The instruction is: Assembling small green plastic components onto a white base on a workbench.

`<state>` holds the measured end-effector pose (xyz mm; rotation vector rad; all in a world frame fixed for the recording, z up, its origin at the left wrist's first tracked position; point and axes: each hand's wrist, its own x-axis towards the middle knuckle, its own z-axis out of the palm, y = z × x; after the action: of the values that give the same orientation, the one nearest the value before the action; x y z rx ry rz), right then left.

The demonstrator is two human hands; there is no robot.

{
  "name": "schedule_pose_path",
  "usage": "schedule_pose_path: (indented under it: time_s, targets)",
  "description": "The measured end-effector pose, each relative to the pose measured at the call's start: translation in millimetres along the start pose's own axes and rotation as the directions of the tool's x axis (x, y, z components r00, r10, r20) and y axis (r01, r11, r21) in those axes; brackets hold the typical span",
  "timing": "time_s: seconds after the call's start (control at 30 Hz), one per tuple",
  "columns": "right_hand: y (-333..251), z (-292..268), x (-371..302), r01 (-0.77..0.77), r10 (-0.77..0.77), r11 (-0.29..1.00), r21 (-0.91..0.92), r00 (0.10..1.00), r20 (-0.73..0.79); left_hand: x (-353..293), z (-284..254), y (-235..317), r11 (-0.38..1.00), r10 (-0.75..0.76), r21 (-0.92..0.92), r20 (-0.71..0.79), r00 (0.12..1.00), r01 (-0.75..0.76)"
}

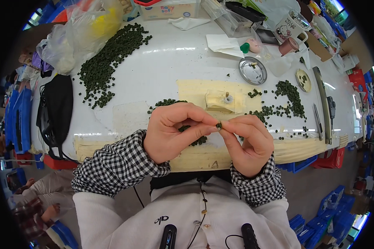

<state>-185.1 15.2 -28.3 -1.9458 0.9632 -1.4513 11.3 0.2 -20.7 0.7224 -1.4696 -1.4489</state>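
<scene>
Between the fingertips of my left hand [174,130] and my right hand [249,141] is a small dark green piece [219,125] with a lighter, shiny spot. Both hands pinch it above the table's near edge. More such pieces [198,141] lie under and between my hands, partly hidden by them. Just beyond my fingers, a small block wrapped in cream tape [220,103] carries a short upright peg [227,98]. Loose green pieces [289,97] are scattered to the right, and a small heap [166,102] shows behind my left hand.
A large pile of green pieces [102,68] spreads over the far left, beside plastic bags [70,45] and a black bag [56,110]. A round metal lid [252,71], a white mug [290,28] and a pink thread spool [288,46] stand far right. Tweezers [317,120] lie beside a long metal bar [322,99].
</scene>
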Motion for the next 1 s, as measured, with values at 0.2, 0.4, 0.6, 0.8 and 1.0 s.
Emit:
schedule_pose_path:
  time_s: [0.2, 0.4, 0.6, 0.8, 1.0]
  targets:
    - [0.0, -2.3, 1.3, 0.049, -0.048, 0.999, -0.024, 0.997, 0.057, -0.1, 1.1, 1.2, 0.999, -0.045, -0.023, -0.035, 0.998, 0.045]
    - [1.9, -2.1, 1.5, 0.167, -0.161, 0.983, -0.082, 0.984, 0.073, -1.5, 0.9, 3.3, 0.993, -0.1, -0.062, -0.025, 0.995, 0.098]
    - [0.2, -1.9, 1.7, 0.138, -0.13, 0.984, -0.108, 0.988, 0.083, 2.3, -1.0, 4.4, 0.994, -0.095, -0.052, -0.023, 0.995, 0.094]
    - [-4.5, -7.6, 7.3, 0.134, -0.115, 0.978, -0.158, 0.986, 0.121, 3.8, -2.7, 3.1, 0.995, -0.085, -0.053, -0.026, 0.996, 0.083]
    - [-9.0, -30.0, 37.2, -0.019, 0.022, 0.947, -0.322, 1.0, 0.005, 3.7, -1.3, 3.8, 0.994, -0.1, -0.042, -0.087, 0.991, 0.097]
